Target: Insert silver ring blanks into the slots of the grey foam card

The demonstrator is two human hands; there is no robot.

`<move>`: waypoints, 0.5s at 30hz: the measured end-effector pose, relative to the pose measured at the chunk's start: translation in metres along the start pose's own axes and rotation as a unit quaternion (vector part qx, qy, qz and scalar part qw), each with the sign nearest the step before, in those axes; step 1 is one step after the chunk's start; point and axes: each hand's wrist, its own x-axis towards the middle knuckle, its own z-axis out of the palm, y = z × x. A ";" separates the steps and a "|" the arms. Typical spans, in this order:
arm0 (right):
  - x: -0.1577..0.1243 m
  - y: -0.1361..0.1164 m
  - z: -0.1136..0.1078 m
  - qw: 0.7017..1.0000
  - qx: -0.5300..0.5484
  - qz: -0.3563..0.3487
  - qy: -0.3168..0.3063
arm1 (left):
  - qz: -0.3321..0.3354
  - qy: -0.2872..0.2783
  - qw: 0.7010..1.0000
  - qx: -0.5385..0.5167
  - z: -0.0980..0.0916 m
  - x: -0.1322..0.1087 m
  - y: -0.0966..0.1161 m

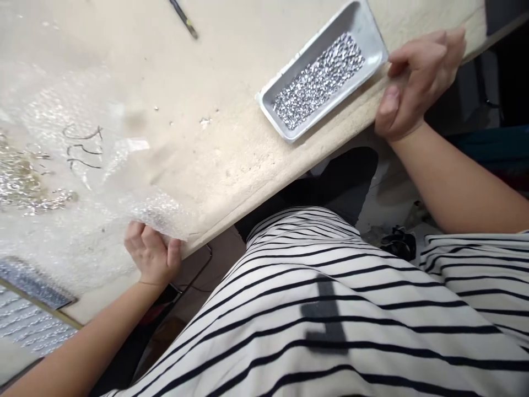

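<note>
My left hand (pixel 152 251) rests at the table's front edge, its fingers curled down against crinkled clear plastic (pixel 161 212). Whether anything is inside those fingers is hidden. On the right, my right hand (pixel 424 82) is closed loosely over the same edge, fingers bent and thumb tucked beneath. The bent index finger is right beside the corner of a grey-white tray (pixel 285 132), and I cannot tell if they touch. Whatever may be in the right fingers is also hidden. Inside the tray lies a heap of small shiny silver pieces (pixel 318 82).
More clear plastic covers the table's left side, with shiny wire-like pieces (pixel 25 182) and dark curved marks on it. A dark pen-like tool (pixel 184 19) lies at the top. At lower left are silver strands (pixel 37 325) on a board. The table edge (pixel 264 193) runs diagonally before my striped shirt.
</note>
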 end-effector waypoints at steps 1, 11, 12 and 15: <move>-0.002 0.000 -0.003 1.000 -0.004 0.004 -0.017 | -0.006 -0.003 1.000 -0.004 0.001 -0.001 0.001; -0.014 0.004 -0.011 0.962 0.036 0.098 -0.254 | -0.120 -0.102 0.986 -0.061 0.001 0.009 0.023; -0.011 0.001 -0.014 0.957 0.039 0.099 -0.269 | -0.130 -0.117 0.982 -0.068 -0.001 0.013 0.027; 0.000 -0.013 -0.028 0.939 0.066 0.116 -0.318 | -0.147 -0.157 0.972 -0.095 -0.014 0.027 0.040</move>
